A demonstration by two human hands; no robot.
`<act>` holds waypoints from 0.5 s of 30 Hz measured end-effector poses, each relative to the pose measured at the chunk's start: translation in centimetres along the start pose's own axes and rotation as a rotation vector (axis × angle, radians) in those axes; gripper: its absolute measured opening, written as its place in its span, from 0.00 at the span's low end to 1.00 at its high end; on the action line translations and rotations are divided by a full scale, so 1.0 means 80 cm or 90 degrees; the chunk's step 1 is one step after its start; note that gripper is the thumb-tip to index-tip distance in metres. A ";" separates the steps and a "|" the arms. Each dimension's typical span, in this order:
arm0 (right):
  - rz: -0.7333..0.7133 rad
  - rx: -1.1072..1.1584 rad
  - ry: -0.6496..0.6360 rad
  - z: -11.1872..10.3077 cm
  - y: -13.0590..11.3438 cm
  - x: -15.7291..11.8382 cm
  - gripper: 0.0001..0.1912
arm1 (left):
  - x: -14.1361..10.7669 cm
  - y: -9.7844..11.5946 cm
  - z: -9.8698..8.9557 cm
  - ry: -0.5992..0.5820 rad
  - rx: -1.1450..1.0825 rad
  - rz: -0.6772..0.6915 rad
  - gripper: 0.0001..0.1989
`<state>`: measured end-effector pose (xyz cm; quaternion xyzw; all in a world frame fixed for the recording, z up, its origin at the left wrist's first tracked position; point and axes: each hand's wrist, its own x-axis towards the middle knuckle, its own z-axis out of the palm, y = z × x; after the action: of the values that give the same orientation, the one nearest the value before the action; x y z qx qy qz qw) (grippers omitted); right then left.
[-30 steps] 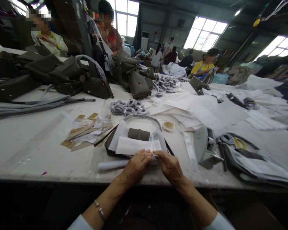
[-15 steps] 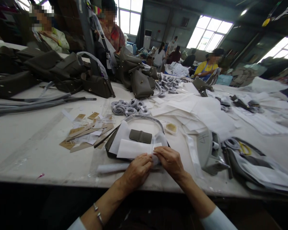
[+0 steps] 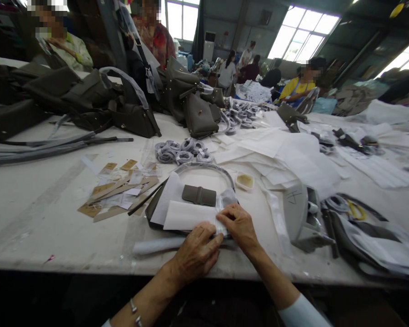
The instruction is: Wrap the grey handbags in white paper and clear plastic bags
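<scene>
A dark bag [image 3: 152, 210] lies flat near the table's front edge, its wrapped handle [image 3: 207, 166] arching away from me. White sheets [image 3: 187, 215] cover it, and a grey-green folded piece [image 3: 199, 195] rests on top. My left hand [image 3: 199, 247] presses its curled fingers on the lower right corner of the white sheet. Beside it, my right hand [image 3: 237, 225] pinches at the sheet's right end, by some clear wrapping; what lies between its fingertips is too small to make out. A rolled white strip [image 3: 157, 245] lies in front of the bag.
Paper tags [image 3: 117, 188] lie left of the bag, wrapped coils [image 3: 184, 152] behind. A small dish [image 3: 244, 180] and a grey tape dispenser [image 3: 298, 213] stand at the right, near another bag [image 3: 357, 240]. Dark bags [image 3: 132, 119] pile up at the back left. A person in yellow [image 3: 298, 88] works farther off.
My left hand has shifted slightly down, its fingers now lower on the sheet's edge. My right hand stays pinched near the same place. The whole view has tilted a little.
</scene>
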<state>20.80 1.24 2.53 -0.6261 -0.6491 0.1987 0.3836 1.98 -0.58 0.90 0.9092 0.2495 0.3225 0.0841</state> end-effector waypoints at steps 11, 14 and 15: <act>-0.003 -0.064 0.016 0.003 0.002 0.010 0.07 | 0.004 0.009 0.026 0.016 0.087 -0.019 0.20; 0.010 -0.090 0.039 -0.008 -0.002 0.016 0.04 | 0.005 0.011 0.027 0.013 0.102 -0.022 0.20; 0.011 -0.084 0.060 -0.016 -0.003 0.015 0.03 | 0.005 0.011 0.026 0.010 0.104 -0.021 0.20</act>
<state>21.70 2.05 3.86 -0.6641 -0.6365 0.1293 0.3702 3.90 -1.11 -0.20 0.9062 0.2908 0.3067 0.0132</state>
